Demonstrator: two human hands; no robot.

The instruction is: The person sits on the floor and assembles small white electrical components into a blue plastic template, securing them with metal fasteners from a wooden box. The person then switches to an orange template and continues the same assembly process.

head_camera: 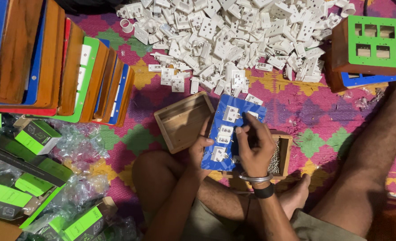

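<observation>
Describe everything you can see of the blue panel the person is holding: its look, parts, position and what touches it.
The blue panel is a flat rectangular board, apparently plastic, held tilted above the person's lap and over a small wooden tray of screws. Three white socket modules sit in its cut-outs along the left side, and a fourth shows near the upper right. The left hand grips its lower left edge; the right hand rests across its front, fingers pressing near the top. An open wooden box lies just to its left.
</observation>
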